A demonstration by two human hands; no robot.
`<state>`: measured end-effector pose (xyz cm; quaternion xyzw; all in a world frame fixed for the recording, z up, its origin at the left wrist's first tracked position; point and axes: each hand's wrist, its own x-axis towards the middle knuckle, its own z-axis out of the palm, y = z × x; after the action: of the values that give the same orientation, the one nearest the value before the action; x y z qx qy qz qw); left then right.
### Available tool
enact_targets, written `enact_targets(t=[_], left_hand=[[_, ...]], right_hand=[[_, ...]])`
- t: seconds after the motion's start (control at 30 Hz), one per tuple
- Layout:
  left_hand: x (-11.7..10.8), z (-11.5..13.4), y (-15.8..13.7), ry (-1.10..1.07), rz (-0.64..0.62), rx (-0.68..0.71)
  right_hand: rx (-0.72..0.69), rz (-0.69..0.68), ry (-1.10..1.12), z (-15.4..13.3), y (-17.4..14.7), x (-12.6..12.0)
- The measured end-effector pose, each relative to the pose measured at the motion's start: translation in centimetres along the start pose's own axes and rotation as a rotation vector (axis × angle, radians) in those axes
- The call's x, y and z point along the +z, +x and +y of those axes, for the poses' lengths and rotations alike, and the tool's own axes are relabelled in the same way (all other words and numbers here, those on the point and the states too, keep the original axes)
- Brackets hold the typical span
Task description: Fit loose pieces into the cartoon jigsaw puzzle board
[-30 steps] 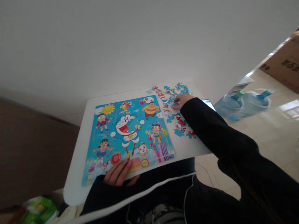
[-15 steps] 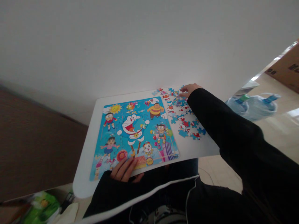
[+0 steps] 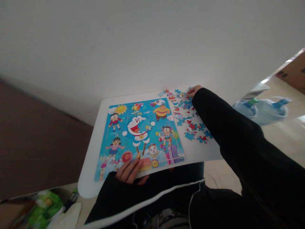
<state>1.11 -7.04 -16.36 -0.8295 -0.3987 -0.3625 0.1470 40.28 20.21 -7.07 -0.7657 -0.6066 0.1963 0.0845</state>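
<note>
A blue cartoon jigsaw puzzle board [image 3: 122, 140] lies on a small white table. My left hand [image 3: 130, 170] grips its near edge, fingers laid over the picture and thumb below the edge. To the right of the board is a spread of loose puzzle pieces [image 3: 190, 125], mostly blue, red and white. At the far side of this spread, my right hand [image 3: 194, 90] has its fingers drawn together on a puzzle piece, which they largely cover. The right sleeve hides some of the pieces.
The white table [image 3: 91, 159] meets a pale wall [image 3: 152, 47] at its far edge. A brown panel [image 3: 40, 136] stands to the left. On the floor at right are large clear water bottles [image 3: 269, 111] and a cardboard box [image 3: 294, 71]. A white cord [image 3: 152, 198] crosses my lap.
My right hand's fingers have closed together among the loose pieces. The left hand stays on the board's near edge. The whole view has shifted slightly.
</note>
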Motion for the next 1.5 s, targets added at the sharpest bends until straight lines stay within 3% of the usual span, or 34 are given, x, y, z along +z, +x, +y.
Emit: enact_targets(t=[0.2, 0.3, 0.4, 0.53, 0.73, 0.87, 1.0, 1.1, 1.17, 1.23, 1.37, 1.5], left_hand=[[0.0, 0.0, -0.3, 0.004, -0.018, -0.002], [0.0, 0.1, -0.2, 0.022, -0.017, -0.02], [0.0, 0.2, 0.1, 0.031, -0.005, -0.004], [-0.1, 0.3, 0.2, 0.013, -0.014, -0.009], [-0.1, -0.3, 0.2, 0.046, -0.014, 0.054], [-0.9, 0.2, 1.3, 0.031, 0.054, 0.135], [-1.1, 2.7, 3.5, -0.049, 0.056, -0.004], [-0.1, 4.5, 5.1, -0.157, 0.042, -0.023], [0.8, 5.2, 5.9, -0.188, 0.047, 0.01], [1.8, 5.9, 6.3, -0.219, 0.044, 0.051], [3.4, 7.4, 6.8, -0.26, -0.042, -0.089], [4.2, 8.5, 7.4, -0.34, -0.076, -0.159]], right_hand=[[-0.021, -0.058, 0.3, 2.6, -2.0, -0.6], [-0.162, -0.148, 0.266, 2.6, -2.9, 0.1], [-0.302, -0.17, 0.082, 1.8, -3.2, 1.1], [-0.266, -0.116, -0.069, 0.6, -3.6, 1.9], [-0.298, -0.142, 0.168, 0.4, -5.2, 1.0], [-0.33, -0.137, 0.441, -0.3, -8.5, 1.3], [-0.455, -0.168, 0.624, -1.8, -14.0, 3.8], [-0.467, -0.22, 0.769, -2.7, -18.1, 6.4], [-0.466, -0.218, 0.844, -2.9, -20.6, 8.1], [-0.406, -0.113, 0.883, -2.9, -22.7, 9.5], [-0.231, 0.072, 0.792, -2.6, -25.8, 11.5], [-0.145, 0.034, 0.912, -2.2, -26.9, 12.0]])
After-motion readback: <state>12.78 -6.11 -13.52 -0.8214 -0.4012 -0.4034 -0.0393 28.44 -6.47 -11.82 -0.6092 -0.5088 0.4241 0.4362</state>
